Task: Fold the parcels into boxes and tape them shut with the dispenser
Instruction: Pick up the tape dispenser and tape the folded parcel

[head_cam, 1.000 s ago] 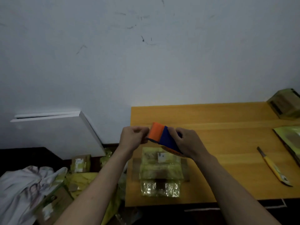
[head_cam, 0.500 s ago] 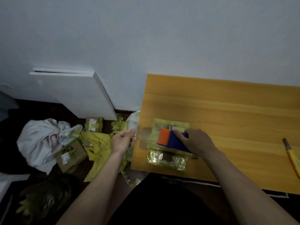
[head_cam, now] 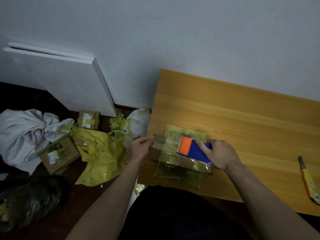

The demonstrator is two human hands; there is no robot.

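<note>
Wooden desk (head_cam: 242, 118) against a pale wall: parcel (head_cam: 181, 160) at its 7 o'clock corner. Right hand (head_cam: 219, 153) grips the dispenser (head_cam: 192, 149) on it; left hand (head_cam: 141, 147), at 9 o'clock, pinches the tape end (head_cam: 158, 142), apparently to keep the strip taut for sealing.

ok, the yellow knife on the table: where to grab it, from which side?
Grip the knife across its yellow handle, mid-length, probably from above. It lies flat on the table with clear wood either side. Its dark blade end points away towards the wall, so stay nearer the front edge. Both hands are busy now.
</note>
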